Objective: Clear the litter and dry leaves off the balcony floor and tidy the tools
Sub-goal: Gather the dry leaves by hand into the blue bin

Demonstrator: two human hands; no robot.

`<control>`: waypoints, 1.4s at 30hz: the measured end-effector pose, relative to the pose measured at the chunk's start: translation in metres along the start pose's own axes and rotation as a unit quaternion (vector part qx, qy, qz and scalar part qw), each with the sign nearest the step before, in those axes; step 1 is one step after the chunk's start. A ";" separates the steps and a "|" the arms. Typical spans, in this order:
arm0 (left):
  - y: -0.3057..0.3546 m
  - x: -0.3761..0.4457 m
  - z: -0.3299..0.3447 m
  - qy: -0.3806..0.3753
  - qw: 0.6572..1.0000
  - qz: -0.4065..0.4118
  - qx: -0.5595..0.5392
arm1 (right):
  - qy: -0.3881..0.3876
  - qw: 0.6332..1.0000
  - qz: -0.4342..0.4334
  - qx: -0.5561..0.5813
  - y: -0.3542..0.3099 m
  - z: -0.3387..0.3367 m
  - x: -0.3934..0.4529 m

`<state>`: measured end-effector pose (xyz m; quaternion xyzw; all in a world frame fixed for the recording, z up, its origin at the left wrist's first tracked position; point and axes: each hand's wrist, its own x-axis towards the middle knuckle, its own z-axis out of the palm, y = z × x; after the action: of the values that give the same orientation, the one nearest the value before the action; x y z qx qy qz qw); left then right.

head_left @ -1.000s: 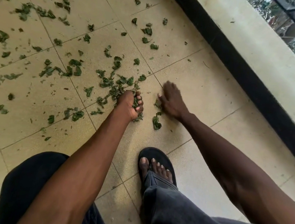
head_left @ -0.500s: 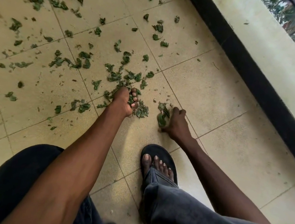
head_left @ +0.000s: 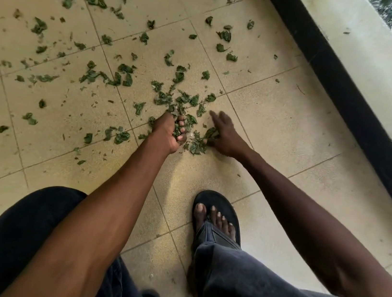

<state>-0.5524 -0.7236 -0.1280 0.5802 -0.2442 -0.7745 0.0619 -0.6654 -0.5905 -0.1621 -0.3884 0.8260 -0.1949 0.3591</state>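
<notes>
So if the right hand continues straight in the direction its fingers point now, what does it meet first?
The right hand lies low on the tiled floor, fingers pointing up-left. Probably it first meets the loose leaves just beyond the fingertips, near the tile joint. Depth is hard to judge, so take this as likely.

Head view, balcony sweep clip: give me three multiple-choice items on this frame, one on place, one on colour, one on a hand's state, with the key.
1. Where do most of the leaves lie?
A. On the tiled floor, ahead and left of the hands
B. On top of the ledge
C. On the sandal

2. What colour is the sandal?
A. White
B. Black
C. Red

3. What is the left hand doing?
A. Lying flat and empty
B. Resting on a knee
C. Gripping a bunch of leaves

Key: 1 A, green scraps scatter over the tiles there; 2 B, its sole shows black round the toes; 3 C, its fingers curl round leaves, while the right hand reaches into the pile with fingers extended.
</notes>
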 end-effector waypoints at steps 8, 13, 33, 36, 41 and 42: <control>-0.015 -0.009 -0.002 0.032 0.999 -0.033 0.030 | 0.018 0.925 -0.276 -0.261 0.029 0.025 -0.035; -0.027 -0.014 -0.007 0.041 0.997 -0.047 0.053 | 0.136 0.958 -0.168 -0.190 0.040 -0.002 -0.023; 0.002 -0.009 -0.029 -0.031 0.994 -0.049 -0.092 | 0.105 0.983 -0.116 -0.096 -0.125 0.032 -0.001; 0.007 0.003 -0.047 0.067 0.994 -0.025 -0.083 | -0.155 0.982 -0.047 0.097 -0.127 -0.004 0.018; 0.027 0.010 -0.073 0.102 0.983 -0.003 -0.150 | 0.009 0.996 0.084 0.034 -0.083 -0.047 0.070; 0.028 0.009 -0.075 0.100 0.983 0.005 -0.153 | -0.013 0.995 0.092 -0.016 -0.075 -0.045 0.080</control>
<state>-0.4908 -0.7749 -0.1386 0.6371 -0.1183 -0.7405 0.1784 -0.6962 -0.6974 -0.1227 -0.3186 0.8565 -0.1425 0.3803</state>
